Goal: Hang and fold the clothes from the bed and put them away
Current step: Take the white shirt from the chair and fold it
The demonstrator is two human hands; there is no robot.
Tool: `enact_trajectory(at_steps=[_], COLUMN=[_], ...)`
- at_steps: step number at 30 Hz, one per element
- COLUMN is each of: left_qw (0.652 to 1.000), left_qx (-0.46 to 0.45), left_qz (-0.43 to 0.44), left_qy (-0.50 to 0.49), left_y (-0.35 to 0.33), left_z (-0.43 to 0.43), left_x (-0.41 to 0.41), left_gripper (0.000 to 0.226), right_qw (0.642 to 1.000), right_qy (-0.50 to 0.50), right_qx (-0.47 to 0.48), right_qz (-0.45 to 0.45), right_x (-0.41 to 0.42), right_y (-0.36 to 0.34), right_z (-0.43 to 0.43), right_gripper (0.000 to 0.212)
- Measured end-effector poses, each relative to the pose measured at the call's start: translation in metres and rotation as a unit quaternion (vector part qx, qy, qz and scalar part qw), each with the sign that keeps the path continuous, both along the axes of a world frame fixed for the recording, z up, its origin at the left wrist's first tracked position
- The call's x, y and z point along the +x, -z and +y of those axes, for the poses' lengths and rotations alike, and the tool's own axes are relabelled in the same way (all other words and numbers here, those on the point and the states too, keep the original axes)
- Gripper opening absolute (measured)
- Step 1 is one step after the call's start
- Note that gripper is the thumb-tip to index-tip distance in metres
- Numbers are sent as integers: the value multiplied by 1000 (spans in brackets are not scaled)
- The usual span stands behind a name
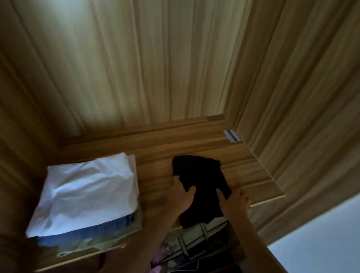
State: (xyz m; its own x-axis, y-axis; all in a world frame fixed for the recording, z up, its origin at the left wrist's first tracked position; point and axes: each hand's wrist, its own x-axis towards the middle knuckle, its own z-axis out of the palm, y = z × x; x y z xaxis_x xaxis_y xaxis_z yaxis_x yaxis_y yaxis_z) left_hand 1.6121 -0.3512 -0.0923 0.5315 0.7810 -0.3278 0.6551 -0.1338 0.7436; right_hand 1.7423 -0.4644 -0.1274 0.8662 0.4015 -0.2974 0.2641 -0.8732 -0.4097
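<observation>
A folded black garment [200, 175] lies on a wooden wardrobe shelf [152, 168], right of centre. My left hand [180, 196] holds its left side, thumb lying over the cloth. My right hand [233, 199] grips its right edge, fingers on top of the fabric. The garment's near end hangs slightly over the shelf's front edge. A stack of folded clothes sits at the shelf's left: a white piece [89, 192] on top, a blue one [89, 232] and a pale green one [96, 244] beneath.
Wooden walls enclose the compartment at the back [158, 61] and right [303, 101]. A small white label [231, 136] sits at the shelf's back right corner. Below the shelf, patterned clothes [189, 242] hang. A white surface [326, 240] shows at lower right.
</observation>
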Motion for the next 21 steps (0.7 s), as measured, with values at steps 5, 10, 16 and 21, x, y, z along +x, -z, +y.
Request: enact_trajectory(at_steps=[5,10,16,21], left_qw=[956,938,935,897], left_qx=[-247,-318,-230,-152], left_qz=[-29,-100,-232,-379], left_qy=[-159,-93,-137,-167], left_y=[22,-19,-92,-134], left_z=[15,34,80,93], left_x=[18,-4,-77,-167], left_gripper=[57,38,53,47], right_qw=[943,878,826,809], right_qy=[80,89,12,-105], right_qx=[223,268,369,449], right_qz=[233,387,425,366], right_x=[-1,-21,-69,-134], right_y=[-4,-28,-65,-116], right_z=[2,31,84,120], right_gripper=[46,47,53,27])
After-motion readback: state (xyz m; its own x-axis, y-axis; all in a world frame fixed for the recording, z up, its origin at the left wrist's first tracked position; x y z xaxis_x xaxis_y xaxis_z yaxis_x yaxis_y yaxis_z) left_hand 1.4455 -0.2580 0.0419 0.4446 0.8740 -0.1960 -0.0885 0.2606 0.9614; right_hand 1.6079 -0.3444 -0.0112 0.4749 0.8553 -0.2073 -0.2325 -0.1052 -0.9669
